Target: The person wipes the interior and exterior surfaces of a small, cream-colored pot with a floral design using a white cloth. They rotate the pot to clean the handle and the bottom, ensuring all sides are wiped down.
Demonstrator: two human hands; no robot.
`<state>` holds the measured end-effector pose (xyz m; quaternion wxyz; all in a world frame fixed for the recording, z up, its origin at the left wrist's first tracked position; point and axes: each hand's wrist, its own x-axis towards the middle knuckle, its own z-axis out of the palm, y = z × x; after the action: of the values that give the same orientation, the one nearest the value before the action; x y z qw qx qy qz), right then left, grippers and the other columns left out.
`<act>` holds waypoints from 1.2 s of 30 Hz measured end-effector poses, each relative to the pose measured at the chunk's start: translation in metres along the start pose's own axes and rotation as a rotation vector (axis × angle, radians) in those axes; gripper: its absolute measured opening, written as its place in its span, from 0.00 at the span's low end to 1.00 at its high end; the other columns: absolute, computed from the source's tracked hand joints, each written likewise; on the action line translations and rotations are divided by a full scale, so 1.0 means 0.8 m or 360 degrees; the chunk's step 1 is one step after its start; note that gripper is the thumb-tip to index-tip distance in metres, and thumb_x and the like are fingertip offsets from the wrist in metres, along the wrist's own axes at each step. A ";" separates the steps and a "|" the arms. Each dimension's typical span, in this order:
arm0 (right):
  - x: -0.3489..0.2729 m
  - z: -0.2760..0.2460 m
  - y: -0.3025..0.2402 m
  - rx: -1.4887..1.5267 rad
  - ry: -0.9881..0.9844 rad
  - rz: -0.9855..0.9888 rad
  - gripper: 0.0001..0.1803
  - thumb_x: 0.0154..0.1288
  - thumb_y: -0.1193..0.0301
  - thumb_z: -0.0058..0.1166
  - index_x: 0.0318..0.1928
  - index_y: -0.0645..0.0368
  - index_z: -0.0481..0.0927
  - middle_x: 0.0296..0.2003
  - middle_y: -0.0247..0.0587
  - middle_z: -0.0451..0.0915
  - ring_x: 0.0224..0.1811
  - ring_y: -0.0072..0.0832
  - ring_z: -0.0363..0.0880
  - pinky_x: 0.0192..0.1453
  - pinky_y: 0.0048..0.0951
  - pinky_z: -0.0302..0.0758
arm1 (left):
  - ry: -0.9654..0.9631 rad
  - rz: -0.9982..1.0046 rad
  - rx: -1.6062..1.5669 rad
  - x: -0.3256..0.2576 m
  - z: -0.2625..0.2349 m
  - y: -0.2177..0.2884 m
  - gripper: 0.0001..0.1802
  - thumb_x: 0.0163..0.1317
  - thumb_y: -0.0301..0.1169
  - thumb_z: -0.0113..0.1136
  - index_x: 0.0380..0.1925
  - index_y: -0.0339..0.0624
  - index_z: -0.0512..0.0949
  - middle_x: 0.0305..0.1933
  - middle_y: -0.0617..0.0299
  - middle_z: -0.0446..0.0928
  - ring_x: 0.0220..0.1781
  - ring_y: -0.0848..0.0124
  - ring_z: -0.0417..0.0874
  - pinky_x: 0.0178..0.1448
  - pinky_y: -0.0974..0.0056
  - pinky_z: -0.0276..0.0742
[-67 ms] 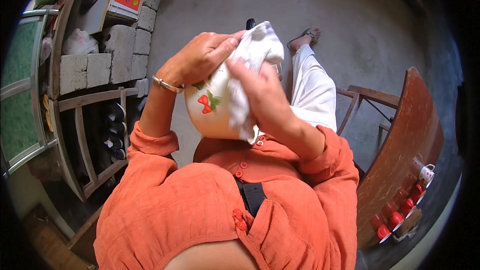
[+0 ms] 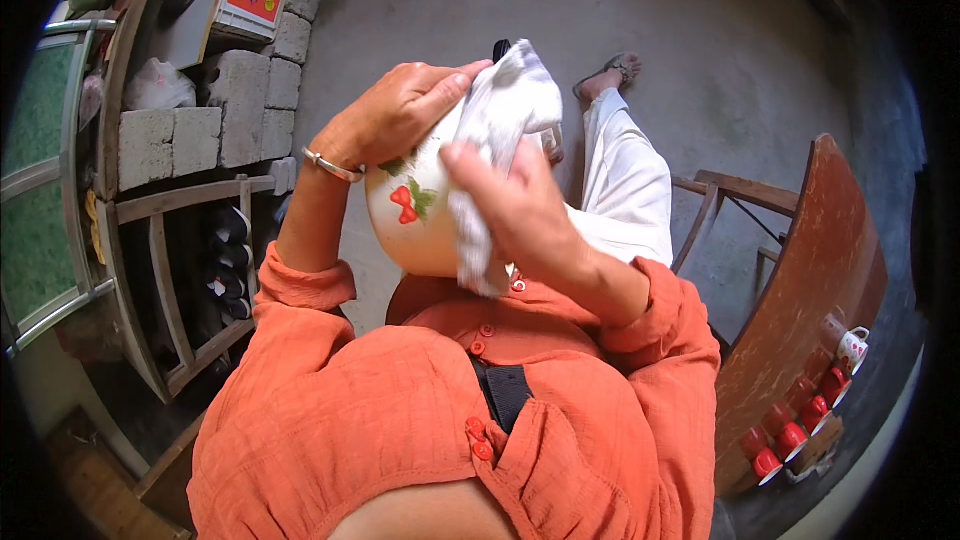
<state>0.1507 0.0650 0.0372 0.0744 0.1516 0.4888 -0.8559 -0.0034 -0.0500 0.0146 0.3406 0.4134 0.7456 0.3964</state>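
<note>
A: ok head view, what's being held?
B: left hand (image 2: 415,110) has a grip on the cream pot (image 2: 400,240), thumb near the white cloth (image 2: 515,100). right hand (image 2: 515,200) is grasping that cloth against the pot, bit blurry tbh.
A: and the pot's where?
B: just in front of the orange shirt (image 2: 330,410). red mugs (image 2: 791,441) sit on the brown bench (image 2: 800,280), well off right.

Red cups (image 2: 791,439) and a white mug (image 2: 852,349) sit on a brown table (image 2: 790,310).
</note>
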 end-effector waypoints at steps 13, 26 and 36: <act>0.045 -0.111 0.113 -0.2217 -0.1055 -0.0956 0.22 0.54 0.54 0.56 0.28 0.64 0.82 0.41 0.47 0.78 0.53 0.41 0.70 0.59 0.39 0.65 | -0.0317 -0.0218 0.0165 0.023 -0.005 0.028 0.24 0.74 0.41 0.41 0.61 0.36 0.70 0.35 0.61 0.82 0.31 0.80 0.69 0.37 0.71 0.72; 0.089 -0.114 0.075 -0.3119 -0.0471 -0.1779 0.16 0.46 0.67 0.53 0.38 0.52 0.84 0.53 0.27 0.74 0.64 0.28 0.64 0.74 0.38 0.50 | -0.0308 -0.0147 0.0123 0.020 -0.010 0.029 0.24 0.75 0.42 0.40 0.61 0.39 0.71 0.36 0.62 0.82 0.32 0.81 0.68 0.37 0.72 0.72; 0.000 -0.061 0.068 -0.0496 -0.0945 0.0504 0.17 0.59 0.60 0.51 0.34 0.66 0.76 0.29 0.41 0.79 0.33 0.28 0.77 0.36 0.32 0.73 | -0.0113 -0.0137 -0.0055 0.020 0.004 0.020 0.28 0.72 0.48 0.43 0.48 0.32 0.77 0.23 0.51 0.75 0.24 0.71 0.68 0.32 0.61 0.72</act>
<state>0.1746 0.0789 -0.0306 0.3666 -0.0429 0.5410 -0.7557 -0.0015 -0.0293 0.0244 0.3907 0.3887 0.7431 0.3795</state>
